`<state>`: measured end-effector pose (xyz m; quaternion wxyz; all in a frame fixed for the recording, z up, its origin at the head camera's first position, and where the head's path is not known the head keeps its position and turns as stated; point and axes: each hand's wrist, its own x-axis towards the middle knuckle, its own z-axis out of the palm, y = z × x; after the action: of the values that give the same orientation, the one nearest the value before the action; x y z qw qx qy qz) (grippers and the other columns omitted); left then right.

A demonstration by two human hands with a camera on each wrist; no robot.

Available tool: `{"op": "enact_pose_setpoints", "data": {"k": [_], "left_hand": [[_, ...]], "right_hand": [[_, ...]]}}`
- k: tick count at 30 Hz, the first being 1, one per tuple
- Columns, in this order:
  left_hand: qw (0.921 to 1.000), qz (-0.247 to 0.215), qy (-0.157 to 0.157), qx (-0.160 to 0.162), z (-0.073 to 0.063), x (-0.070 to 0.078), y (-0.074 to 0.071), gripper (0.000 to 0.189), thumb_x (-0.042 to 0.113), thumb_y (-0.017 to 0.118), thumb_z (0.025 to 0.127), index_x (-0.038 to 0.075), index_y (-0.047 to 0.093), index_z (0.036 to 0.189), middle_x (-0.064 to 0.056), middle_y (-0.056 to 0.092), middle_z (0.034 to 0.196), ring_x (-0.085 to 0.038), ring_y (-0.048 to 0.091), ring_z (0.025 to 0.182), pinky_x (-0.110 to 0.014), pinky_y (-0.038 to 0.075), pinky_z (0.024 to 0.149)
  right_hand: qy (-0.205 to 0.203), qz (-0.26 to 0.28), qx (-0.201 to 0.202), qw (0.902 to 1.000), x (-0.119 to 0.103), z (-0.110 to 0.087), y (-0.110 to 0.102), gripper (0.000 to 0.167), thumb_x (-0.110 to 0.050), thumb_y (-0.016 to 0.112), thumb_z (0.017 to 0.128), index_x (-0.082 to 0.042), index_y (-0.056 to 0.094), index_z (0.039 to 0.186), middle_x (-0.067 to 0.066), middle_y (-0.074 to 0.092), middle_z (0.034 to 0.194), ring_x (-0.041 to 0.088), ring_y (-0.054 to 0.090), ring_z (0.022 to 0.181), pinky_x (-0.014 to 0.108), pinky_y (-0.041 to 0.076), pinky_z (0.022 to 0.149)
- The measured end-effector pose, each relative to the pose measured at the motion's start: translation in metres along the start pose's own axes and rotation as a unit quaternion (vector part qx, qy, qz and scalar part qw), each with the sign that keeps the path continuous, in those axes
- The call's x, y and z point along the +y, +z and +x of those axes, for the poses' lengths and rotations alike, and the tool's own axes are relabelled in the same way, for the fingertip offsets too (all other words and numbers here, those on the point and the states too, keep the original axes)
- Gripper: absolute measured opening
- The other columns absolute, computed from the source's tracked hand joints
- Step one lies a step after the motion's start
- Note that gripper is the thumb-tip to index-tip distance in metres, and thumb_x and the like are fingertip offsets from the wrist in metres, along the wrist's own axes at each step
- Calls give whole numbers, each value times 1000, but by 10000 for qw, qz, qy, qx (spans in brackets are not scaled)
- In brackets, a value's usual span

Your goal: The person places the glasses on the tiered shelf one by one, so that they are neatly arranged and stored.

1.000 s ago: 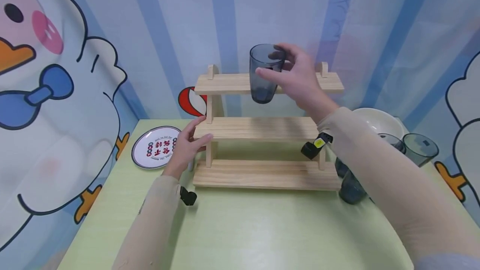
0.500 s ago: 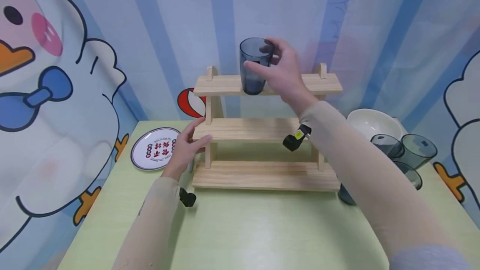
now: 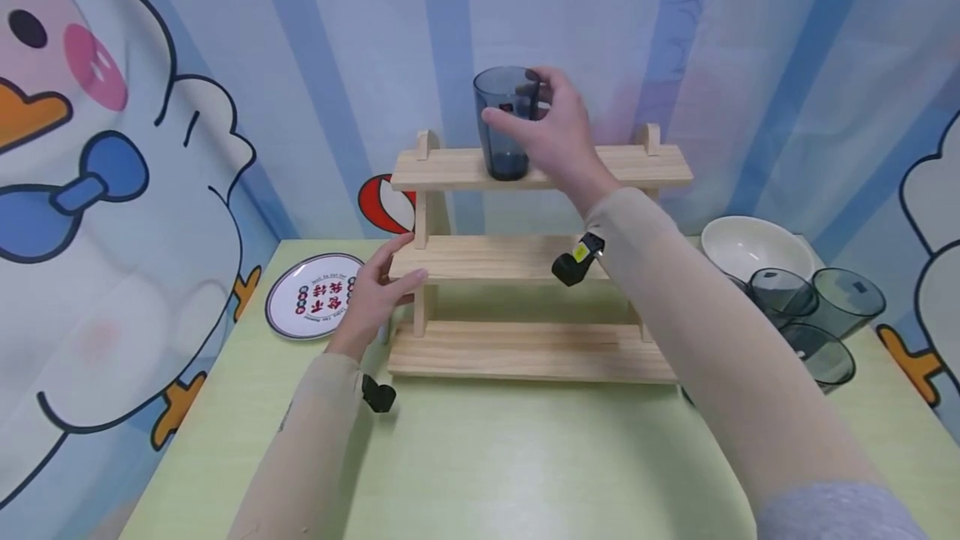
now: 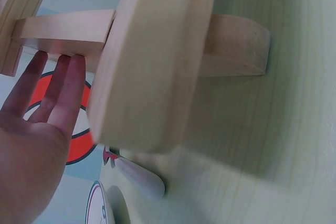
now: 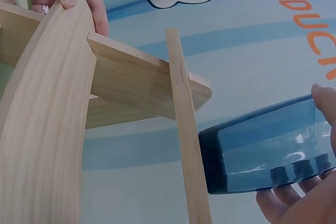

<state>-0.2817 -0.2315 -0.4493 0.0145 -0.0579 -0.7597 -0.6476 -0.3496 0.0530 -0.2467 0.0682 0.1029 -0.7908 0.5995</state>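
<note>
My right hand (image 3: 561, 138) grips a dark, see-through blue-grey glass tumbler (image 3: 498, 136), thumb on the near side and fingers round the far side. The tumbler is upright, with its base at the top board (image 3: 450, 167) of a three-tier wooden shelf (image 3: 487, 258). In the right wrist view the tumbler's base (image 5: 212, 163) meets the face of that board. At the shelf's left side my left hand (image 3: 371, 298) holds the end of the middle board, thumb in front. Its fingers (image 4: 71, 90) reach behind, against the upright (image 4: 68, 27), in the left wrist view.
A white oval plate (image 3: 288, 307) with red lettering lies left of the shelf. To the right stand a white bowl (image 3: 750, 248) and several more dark tumblers (image 3: 847, 298), partly behind my right sleeve. A pale-handled utensil (image 4: 139, 178) lies behind the left hand.
The right hand has carried the tumbler left and back, from in front of the top board to over it. More tumblers show at the right; the left hand stays on the shelf.
</note>
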Motion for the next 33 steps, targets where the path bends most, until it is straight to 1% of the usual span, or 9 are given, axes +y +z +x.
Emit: {"op": "enact_pose_setpoints", "data": {"k": [6,10,13,17,23,29,33], "left_hand": [[10000,27,-41,22,0,1,2,65,29,77,98,35,49,157,-2,44,163,-30,65,118,-38,62,91],[10000,48,-60,41,2,2,2,66,30,78,97,37,50,156,-1,45,163,-31,65,118,-42,62,91],[10000,37,-48,51,3,1,1,65,30,79,97,37,50,156,0,45,162,-31,66,118,-46,62,93],[10000,21,-40,43,3,0,-2,65,28,78,98,35,50,156,-1,48,160,-29,67,116,-45,62,92],[10000,-56,-10,27,2,0,-3,65,27,78,98,34,51,156,-6,54,154,-27,68,113,-38,63,88],[10000,-34,-54,56,2,-2,-4,65,28,78,97,35,50,156,-7,55,153,-29,67,115,-41,63,90],[10000,-41,-50,49,2,-2,-4,65,28,78,98,35,50,156,-7,53,154,-31,66,117,-42,62,92]], "right_hand": [[84,-18,-99,9999,0,1,-3,93,-44,83,90,-26,30,164,2,42,160,18,46,141,33,48,111],[166,231,-266,9992,3,0,-10,97,-43,83,90,-29,25,166,3,36,166,20,42,146,37,43,118],[260,370,-404,9982,6,-2,-16,97,-43,83,90,-31,24,166,3,36,167,21,42,148,40,41,120],[255,313,-609,9973,11,-7,-24,94,-44,82,91,-30,26,166,3,39,166,25,42,149,42,42,120],[80,155,-899,9958,14,-20,-42,92,-43,81,93,-29,27,166,2,39,167,28,39,152,46,39,122],[17,-73,-1060,9943,18,-37,-66,89,-47,79,93,-33,28,165,1,39,168,24,41,152,47,39,121],[-41,-150,-1079,9940,25,-49,-83,84,-46,76,96,-33,30,165,2,41,166,25,43,150,51,40,120]]}}
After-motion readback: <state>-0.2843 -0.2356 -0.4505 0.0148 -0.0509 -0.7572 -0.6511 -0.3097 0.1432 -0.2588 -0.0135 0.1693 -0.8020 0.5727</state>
